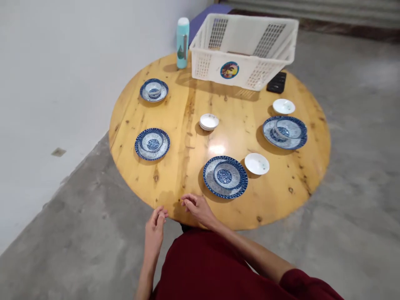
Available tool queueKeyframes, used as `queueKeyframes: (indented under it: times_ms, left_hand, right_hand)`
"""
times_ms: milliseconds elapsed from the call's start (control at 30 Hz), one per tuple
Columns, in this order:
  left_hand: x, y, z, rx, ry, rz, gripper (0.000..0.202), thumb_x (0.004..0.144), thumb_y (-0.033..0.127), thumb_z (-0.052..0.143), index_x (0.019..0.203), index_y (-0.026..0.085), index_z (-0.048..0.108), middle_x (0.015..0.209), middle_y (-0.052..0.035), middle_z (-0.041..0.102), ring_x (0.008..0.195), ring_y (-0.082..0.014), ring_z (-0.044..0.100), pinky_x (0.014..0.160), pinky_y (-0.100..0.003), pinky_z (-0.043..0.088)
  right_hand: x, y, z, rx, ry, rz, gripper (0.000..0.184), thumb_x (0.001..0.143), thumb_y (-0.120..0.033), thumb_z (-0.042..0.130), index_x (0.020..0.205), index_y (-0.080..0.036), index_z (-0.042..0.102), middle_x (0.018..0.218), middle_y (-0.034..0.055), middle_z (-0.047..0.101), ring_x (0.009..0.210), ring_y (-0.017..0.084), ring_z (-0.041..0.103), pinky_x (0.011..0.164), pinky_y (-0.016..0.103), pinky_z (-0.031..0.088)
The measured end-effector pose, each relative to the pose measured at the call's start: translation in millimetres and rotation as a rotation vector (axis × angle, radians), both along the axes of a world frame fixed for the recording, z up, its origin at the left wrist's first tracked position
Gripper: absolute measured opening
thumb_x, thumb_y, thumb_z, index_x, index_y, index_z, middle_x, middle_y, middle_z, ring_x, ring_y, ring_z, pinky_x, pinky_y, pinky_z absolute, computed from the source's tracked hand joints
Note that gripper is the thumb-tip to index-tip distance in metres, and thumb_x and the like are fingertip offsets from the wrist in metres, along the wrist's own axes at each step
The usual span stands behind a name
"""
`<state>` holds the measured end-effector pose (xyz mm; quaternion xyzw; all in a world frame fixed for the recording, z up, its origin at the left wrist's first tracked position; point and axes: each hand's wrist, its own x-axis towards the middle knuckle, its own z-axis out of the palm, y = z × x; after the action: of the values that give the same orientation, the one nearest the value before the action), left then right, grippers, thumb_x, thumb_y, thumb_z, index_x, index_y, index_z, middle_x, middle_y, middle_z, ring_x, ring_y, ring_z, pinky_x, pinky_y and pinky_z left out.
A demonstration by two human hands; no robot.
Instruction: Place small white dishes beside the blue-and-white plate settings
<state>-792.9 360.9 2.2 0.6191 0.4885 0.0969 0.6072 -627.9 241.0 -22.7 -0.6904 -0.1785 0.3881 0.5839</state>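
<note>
Fingers of both hands empty, loosely curled: left hand (155,227), right hand (196,207) at worktop (187,104) six o'clock edge; nearest plate (225,176) at one o'clock wants a two-handed rim grip.

Bare wood runs up the table (187,125) middle between the left plates (152,144) and the near plate (225,176); the white basket (243,50) and bottle (183,41) block the far edge
</note>
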Motion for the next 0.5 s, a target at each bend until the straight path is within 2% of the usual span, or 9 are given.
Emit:
queueKeyframes:
  times_ms: [100,267,367,500]
  left_hand:
    - [29.7,23.9,1.8,-0.005,-0.024,-0.077,0.06,0.084,0.066,0.066,0.117,0.016,0.072,0.107,-0.0143,0.079,0.1,-0.0276,0.075,0.092,-0.04,0.059]
    - [76.4,45.8,10.6,-0.039,-0.068,-0.232,0.049,0.09,0.056,0.061,0.119,0.018,0.072,0.114,-0.0131,0.078,0.106,-0.0258,0.073,0.096,-0.039,0.057]
    - [107.3,60.1,15.5,-0.089,-0.096,-0.357,0.051,0.09,0.053,0.061,0.125,0.016,0.07,0.117,-0.0139,0.077,0.106,-0.0256,0.073,0.094,-0.038,0.057]
    - [152.4,81.8,19.6,-0.094,-0.141,-0.48,0.049,0.09,0.048,0.062,0.127,0.016,0.068,0.113,-0.0128,0.077,0.102,-0.0231,0.073,0.093,-0.035,0.057]
  right_hand:
    - [15.2,27.0,6.5,0.009,0.008,-0.073,0.024,0.083,-0.038,0.056,0.092,-0.022,0.07,0.076,0.0009,0.073,0.058,0.016,0.066,0.059,0.028,0.052]
    - [39.7,60.7,20.3,0.064,0.014,-0.119,0.026,0.082,-0.041,0.055,0.09,-0.021,0.069,0.078,0.0015,0.073,0.058,0.014,0.065,0.058,0.027,0.052]
    - [60.5,71.4,27.9,0.083,-0.018,-0.179,0.028,0.082,-0.041,0.055,0.093,-0.02,0.07,0.079,0.0015,0.074,0.06,0.014,0.065,0.061,0.026,0.053]
    - [104.9,70.5,33.3,0.041,-0.136,-0.373,0.028,0.083,-0.04,0.056,0.097,-0.019,0.07,0.081,0.0023,0.074,0.062,0.013,0.065,0.06,0.025,0.053]
